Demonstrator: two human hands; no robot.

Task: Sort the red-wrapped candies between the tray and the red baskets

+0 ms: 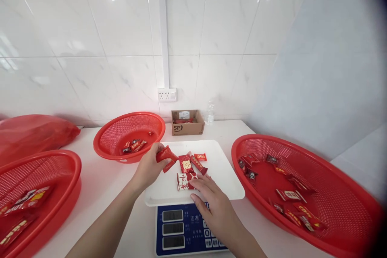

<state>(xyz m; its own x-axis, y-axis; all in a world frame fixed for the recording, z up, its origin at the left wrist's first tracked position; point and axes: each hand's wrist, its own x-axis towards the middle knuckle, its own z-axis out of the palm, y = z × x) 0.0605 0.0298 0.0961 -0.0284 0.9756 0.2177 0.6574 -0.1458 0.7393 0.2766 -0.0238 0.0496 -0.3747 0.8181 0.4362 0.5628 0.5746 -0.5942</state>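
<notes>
My left hand (149,167) is closed round a red candy wrapper (167,157) at the left of the white scale tray (223,157). My right hand (211,201) lies flat with fingers stretched out, fingertips touching a red-and-white packet (184,182) on the tray's near side. Several more red wrapped candies (193,162) lie in the middle of the tray. The tray sits on a blue-faced digital scale (181,229) whose displays show below my right hand.
Red mesh baskets with wrapped candies stand at back centre-left (130,129), at the left edge (60,169) and at the right (332,161). A red plastic bag (33,131) lies at far left. A small cardboard box (187,127) and a water bottle (209,113) stand by the tiled wall.
</notes>
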